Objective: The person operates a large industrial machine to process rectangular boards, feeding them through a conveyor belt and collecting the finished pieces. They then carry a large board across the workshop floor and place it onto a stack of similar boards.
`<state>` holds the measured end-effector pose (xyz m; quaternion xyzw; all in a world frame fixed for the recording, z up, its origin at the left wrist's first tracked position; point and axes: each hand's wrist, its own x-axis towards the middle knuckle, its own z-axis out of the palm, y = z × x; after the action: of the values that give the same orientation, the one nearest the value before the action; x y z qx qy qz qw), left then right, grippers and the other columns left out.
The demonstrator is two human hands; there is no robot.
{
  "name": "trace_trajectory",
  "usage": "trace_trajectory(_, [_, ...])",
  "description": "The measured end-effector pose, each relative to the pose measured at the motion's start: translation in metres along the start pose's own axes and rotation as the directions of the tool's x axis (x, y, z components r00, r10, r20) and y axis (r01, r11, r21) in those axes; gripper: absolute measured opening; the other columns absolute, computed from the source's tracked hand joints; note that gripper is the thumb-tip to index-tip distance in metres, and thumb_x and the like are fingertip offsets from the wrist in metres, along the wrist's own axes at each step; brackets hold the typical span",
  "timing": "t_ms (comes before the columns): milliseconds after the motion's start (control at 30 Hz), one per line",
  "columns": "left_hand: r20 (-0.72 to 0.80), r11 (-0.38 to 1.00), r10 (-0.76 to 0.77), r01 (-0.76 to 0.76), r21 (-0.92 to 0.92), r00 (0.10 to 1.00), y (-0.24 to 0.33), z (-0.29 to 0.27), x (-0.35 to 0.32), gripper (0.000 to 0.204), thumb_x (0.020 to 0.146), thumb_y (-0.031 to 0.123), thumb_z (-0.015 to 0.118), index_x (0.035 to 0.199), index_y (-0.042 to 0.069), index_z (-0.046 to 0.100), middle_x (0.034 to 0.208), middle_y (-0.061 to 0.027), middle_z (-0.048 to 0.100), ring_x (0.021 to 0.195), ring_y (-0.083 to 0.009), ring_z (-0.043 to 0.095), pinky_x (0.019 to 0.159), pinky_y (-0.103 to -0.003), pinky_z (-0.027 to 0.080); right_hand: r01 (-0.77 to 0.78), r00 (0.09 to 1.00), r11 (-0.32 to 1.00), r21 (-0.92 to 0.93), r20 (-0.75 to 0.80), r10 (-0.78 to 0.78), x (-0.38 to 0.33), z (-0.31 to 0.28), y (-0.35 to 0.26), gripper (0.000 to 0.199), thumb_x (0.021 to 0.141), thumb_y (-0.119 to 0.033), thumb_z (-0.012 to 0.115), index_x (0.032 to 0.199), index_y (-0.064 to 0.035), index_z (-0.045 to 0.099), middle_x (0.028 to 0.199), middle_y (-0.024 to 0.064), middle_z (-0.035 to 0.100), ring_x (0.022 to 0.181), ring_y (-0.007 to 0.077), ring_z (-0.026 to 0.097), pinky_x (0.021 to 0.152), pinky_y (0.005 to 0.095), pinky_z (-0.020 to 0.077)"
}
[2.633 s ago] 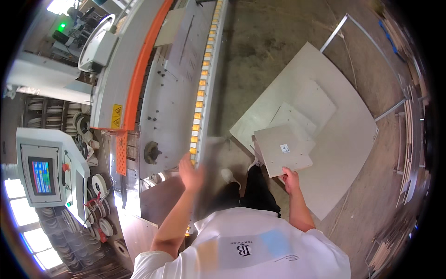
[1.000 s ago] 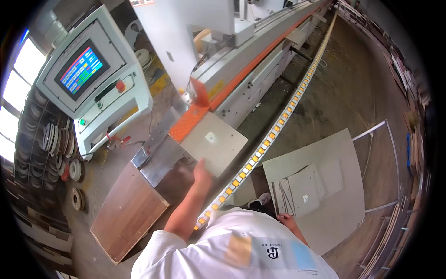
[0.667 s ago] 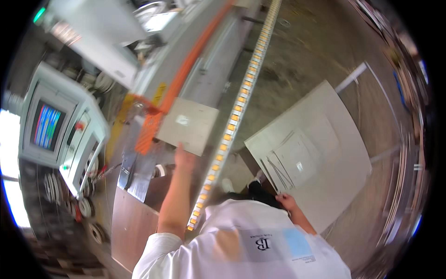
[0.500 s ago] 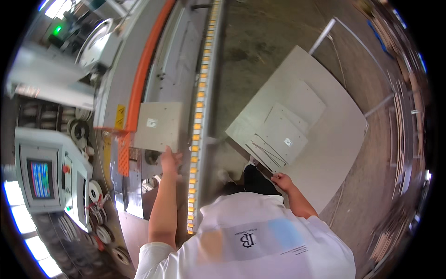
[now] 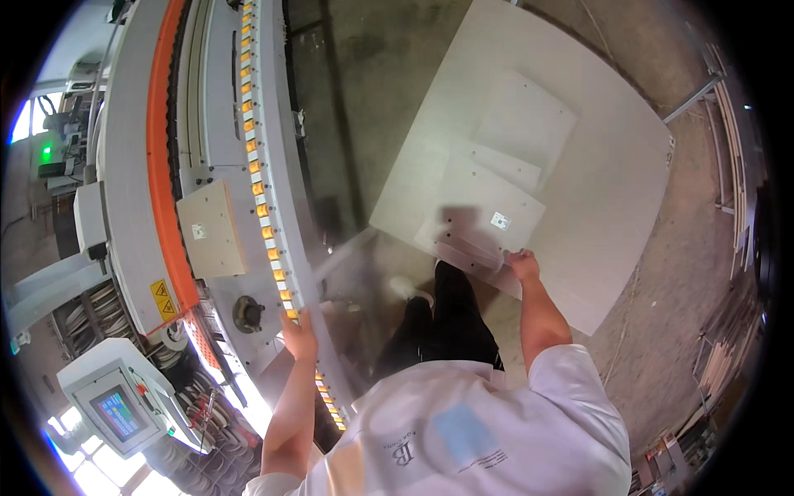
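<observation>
Panel (image 5: 488,198) at right hand (image 5: 523,264)

I see this hand curled at the panel's near corner; the panel lies on the large board (image 5: 608,190). Left hand (image 5: 299,337), partly bent, touches the roller rail (image 5: 264,210). For both, I cannot tell the grip.

The floor (image 5: 360,124) was bare concrete, grey-brown, scuffed and stained, with a long dark band running across its upper part. A thin line (image 5: 599,37) trailed over it at top right. Daylight glared white through the windows (image 5: 120,471) at lower left, and a smaller bright patch showed at upper left, near a green lamp (image 5: 46,151). Reels (image 5: 95,318) crowded a dim area at left. Long boards (image 5: 734,157) stood along the right side beside a metal bar (image 5: 693,101).
</observation>
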<state>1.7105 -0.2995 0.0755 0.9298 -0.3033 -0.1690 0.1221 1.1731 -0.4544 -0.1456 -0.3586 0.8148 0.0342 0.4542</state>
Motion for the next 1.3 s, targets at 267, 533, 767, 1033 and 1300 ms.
trace_trajectory(267, [-0.017, 0.998, 0.007, -0.008, -0.057, 1.0, 0.017, 0.004, 0.0, 0.044, 0.097, 0.031, 0.066, 0.124, -0.003, 0.056, 0.107, -0.024, 0.069, 0.098, -0.044, 0.066, 0.087, -0.048, 0.05, -0.167, 0.958, 0.958, 0.232, -0.192, 0.213, 0.139, 0.055, 0.061, 0.104, 0.076, -0.05, 0.087, 0.144, 0.0124, 0.04, 0.128, 0.0257, 0.065, 0.121, 0.035, 0.062, 0.099, 0.043, 0.0506])
trace_trajectory(533, [-0.01, 0.997, -0.065, 0.065, 0.039, 0.998, 0.003, 0.006, 0.002, 0.052, 0.095, 0.039, 0.069, 0.125, -0.002, 0.056, 0.112, -0.0245, 0.068, 0.104, -0.0456, 0.065, 0.091, -0.05, 0.049, -0.22, 0.974, 0.916, 0.335, 0.022, 0.226, 0.063, 0.031, 0.065, 0.09, 0.076, -0.049, 0.089, 0.137, 0.0054, 0.051, 0.127, 0.0182, 0.065, 0.112, 0.0279, 0.065, 0.084, 0.0423, 0.055])
trace_trajectory(767, [0.024, 0.983, -0.144, 0.14, 0.115, 0.989, 0.005, -0.002, -0.002, 0.052, 0.093, 0.045, 0.069, 0.124, 0.005, 0.057, 0.11, -0.0201, 0.068, 0.105, -0.0442, 0.064, 0.089, -0.051, 0.05, -0.252, 0.926, 0.791, 0.558, 0.375, 0.03, -0.079, -0.022, 0.022, 0.071, 0.084, -0.041, 0.085, 0.129, 0.0049, 0.057, 0.096, 0.0083, 0.071, 0.074, 0.0177, 0.067, 0.069, 0.032, 0.0538])
trace_trajectory(1033, [-0.313, 0.909, 0.372, -0.411, -0.069, 0.874, -0.008, -0.01, -0.023, 0.06, 0.087, 0.021, 0.075, 0.14, 0.004, 0.053, 0.134, -0.0197, 0.059, 0.132, -0.0382, 0.051, 0.108, -0.049, 0.042, -0.042, 0.959, 0.627, 0.778, 0.207, -0.193, -0.139, 0.016, -0.034, 0.051, 0.091, -0.031, 0.079, 0.128, 0.0002, 0.064, 0.114, 0.008, 0.071, 0.1, 0.0197, 0.069, 0.084, 0.036, 0.0551])
trace_trajectory(1300, [0.43, 0.766, 0.33, 0.028, -0.643, 0.841, 0.039, -0.054, -0.116, 0.055, 0.096, 0.033, 0.071, 0.135, -0.002, 0.053, 0.129, -0.0146, 0.066, 0.112, -0.0292, 0.065, 0.08, -0.04, 0.059, 0.005, 0.802, 0.444, 0.896, 0.261, -0.536, -0.32, 0.013, -0.101, 0.057, 0.099, -0.011, 0.067, 0.15, -0.0011, 0.043, 0.141, 0.0122, 0.057, 0.127, 0.0271, 0.058, 0.105, 0.0435, 0.0494])
